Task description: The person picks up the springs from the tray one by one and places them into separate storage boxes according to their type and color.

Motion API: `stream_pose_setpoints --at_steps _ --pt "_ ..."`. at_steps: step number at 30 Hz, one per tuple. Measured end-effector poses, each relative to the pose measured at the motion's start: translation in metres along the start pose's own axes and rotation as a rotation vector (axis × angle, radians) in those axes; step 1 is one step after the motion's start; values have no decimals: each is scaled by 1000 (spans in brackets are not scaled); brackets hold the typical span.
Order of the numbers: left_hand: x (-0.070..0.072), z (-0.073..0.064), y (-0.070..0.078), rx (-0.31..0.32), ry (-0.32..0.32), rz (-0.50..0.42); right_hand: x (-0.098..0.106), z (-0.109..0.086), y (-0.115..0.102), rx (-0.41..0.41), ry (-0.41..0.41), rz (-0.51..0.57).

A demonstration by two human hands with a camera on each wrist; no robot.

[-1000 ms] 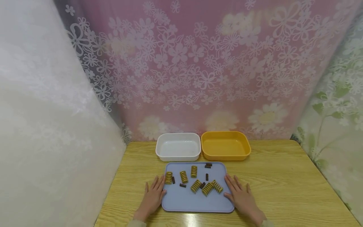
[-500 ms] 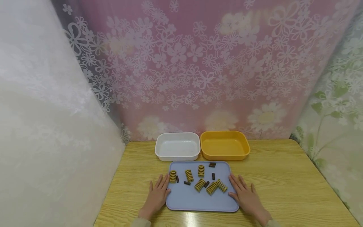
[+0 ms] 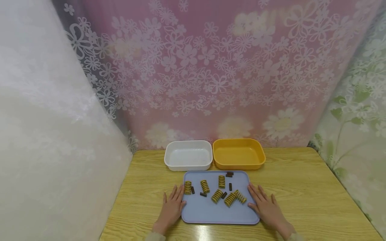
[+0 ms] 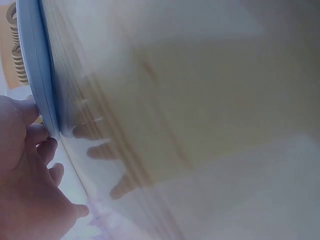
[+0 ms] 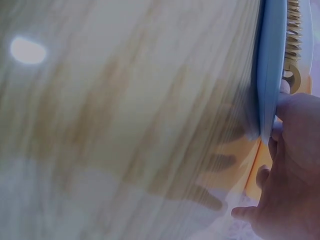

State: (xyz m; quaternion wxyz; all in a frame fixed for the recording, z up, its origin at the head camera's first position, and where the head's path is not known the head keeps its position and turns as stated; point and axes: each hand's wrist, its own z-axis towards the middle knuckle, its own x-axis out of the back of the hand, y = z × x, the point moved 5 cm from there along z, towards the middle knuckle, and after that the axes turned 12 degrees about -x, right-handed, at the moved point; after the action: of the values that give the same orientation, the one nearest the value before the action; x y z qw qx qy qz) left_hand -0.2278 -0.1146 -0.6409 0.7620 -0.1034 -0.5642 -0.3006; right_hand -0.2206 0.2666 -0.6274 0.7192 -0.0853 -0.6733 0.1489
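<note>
A light blue tray (image 3: 220,214) lies on the wooden table, bearing yellow coil springs (image 3: 221,181) and smaller dark brown springs (image 3: 230,186), several of each. My left hand (image 3: 170,208) touches the tray's left edge with fingers extended and spread. On the opposite side my right hand (image 3: 267,209) rests against the right edge in the same way. In the left wrist view the left hand (image 4: 35,165) has its thumb and fingers at the tray's rim (image 4: 37,70). The right wrist view has the right hand (image 5: 290,165) at the rim (image 5: 270,65), with a yellow spring just beyond.
Behind the tray stand a white bin (image 3: 188,167) on the left and an orange-yellow bin (image 3: 239,166) on the right, side by side. Floral curtains (image 3: 193,83) hang behind the wooden table (image 3: 301,187) and at both sides.
The tray has slid to the right, carrying the springs, with both hands moving along at its edges. The two bins stay in place.
</note>
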Motion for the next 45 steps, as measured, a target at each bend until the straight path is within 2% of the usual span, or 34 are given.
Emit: stream_pose_setpoints --at_steps 6,9,11,16,24,28,38,45 --pt "2 6 8 26 -50 -3 -4 3 12 -8 -14 -2" --pt "4 8 12 30 -50 -4 -2 2 14 0 -7 -2" --pt "8 10 15 40 -69 -18 0 1 14 14 16 10" --pt "6 11 17 63 -114 -38 2 0 16 28 24 63" --pt "1 11 16 82 -140 -44 1 2 18 -13 -67 58" --pt "2 12 17 83 -143 -45 1 2 18 -21 -80 60" --pt "3 13 19 80 -142 -51 0 -1 20 5 -7 89" --pt "1 10 17 87 -150 -44 3 2 12 8 68 80"
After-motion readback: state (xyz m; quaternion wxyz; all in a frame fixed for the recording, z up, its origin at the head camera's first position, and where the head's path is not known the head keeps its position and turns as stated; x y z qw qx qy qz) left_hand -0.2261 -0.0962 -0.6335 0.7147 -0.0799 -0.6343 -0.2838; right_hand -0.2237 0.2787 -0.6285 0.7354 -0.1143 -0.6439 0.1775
